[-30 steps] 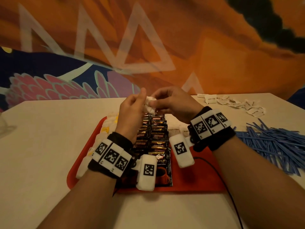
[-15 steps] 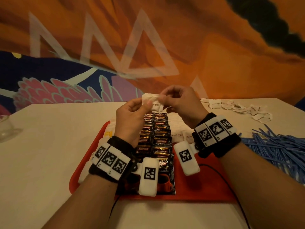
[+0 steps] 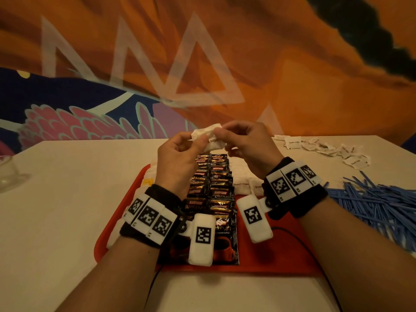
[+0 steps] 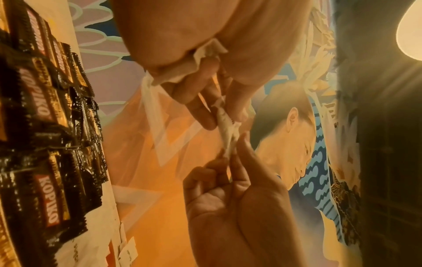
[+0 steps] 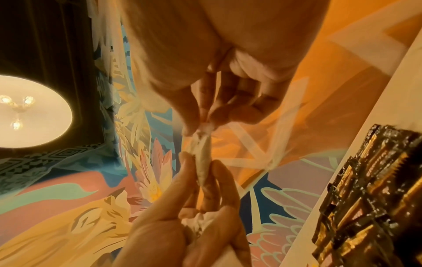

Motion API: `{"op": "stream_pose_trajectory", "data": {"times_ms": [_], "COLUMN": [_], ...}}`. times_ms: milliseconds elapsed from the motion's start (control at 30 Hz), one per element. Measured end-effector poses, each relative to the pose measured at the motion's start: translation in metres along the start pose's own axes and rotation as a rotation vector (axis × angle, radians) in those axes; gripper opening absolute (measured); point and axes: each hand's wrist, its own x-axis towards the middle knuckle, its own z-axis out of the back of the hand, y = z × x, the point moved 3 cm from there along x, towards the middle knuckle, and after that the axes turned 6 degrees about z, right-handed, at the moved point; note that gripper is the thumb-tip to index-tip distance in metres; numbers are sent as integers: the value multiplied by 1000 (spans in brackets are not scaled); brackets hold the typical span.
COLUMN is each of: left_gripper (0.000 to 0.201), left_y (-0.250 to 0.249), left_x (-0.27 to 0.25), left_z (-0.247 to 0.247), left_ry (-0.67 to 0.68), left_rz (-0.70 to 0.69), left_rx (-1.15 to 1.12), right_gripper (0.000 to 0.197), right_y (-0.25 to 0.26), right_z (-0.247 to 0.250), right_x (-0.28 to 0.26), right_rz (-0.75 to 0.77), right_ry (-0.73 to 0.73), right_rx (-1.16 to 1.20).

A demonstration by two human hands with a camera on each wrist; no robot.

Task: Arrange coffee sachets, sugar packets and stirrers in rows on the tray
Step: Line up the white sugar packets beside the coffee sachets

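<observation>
Above the far half of the tray [image 3: 290, 264], a white sugar packet [image 3: 209, 140] is held up between both hands, well clear of everything below. One end is pinched by the thumb and fingers of the left hand [image 3: 177, 158]; the other end is pinched by the right hand [image 3: 249, 143], in whose palm further white packets appear to be bunched, as seen from the right wrist view.

On the tray, two rows of dark coffee sachets [image 3: 211, 188] run from near to far down the middle, overlapping like shingles. White packets are laid to the left of them, and a row [image 3: 244, 184] is begun to their right. Loose packets [image 3: 326, 149] are scattered on the counter [image 3: 56, 199] at far right, and blue stirrers [image 3: 378, 201] are heaped at right, just beside the tray; none is seen on it.

The packet is judged to be light, soft and easily crumpled, its paper thin enough to tear if pulled hard from both ends. It would best be taken by its flat sealed edges with a light pinch, so the filled middle stays flat for laying. The likely step is separating one packet for the right-hand row. The sachets look slick and may slide if nudged.
</observation>
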Motion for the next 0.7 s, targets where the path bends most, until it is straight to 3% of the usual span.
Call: {"op": "stream_pose_trajectory", "data": {"times_ms": [100, 267, 333, 433, 533, 700], "left_gripper": [7, 8, 9, 11, 3, 8], "left_y": [0, -3, -2, -2, -2, -2], "left_x": [-2, -3, -1, 0, 0, 6], "left_z": [-1, -3, -2, 0, 1, 7], "left_ry": [10, 21, 11, -3, -28, -114], "left_rz": [-10, -30, -23, -18, -14, -35], "left_rx": [3, -6, -25, -33, -29, 7], "right_gripper": [13, 14, 15, 26, 22, 19], "right_y": [-1, 3, 2, -2, 0, -1], "right_z": [-5, -6, -4, -1, 2, 17], "right_x": [-1, -1, 0, -2, -6, -10], "right_rz": [19, 165, 116, -97, -95, -121], "right_ry": [51, -85, -85, 68, 115, 92], "right_rx": [15, 59, 81, 60, -70, -207]}}
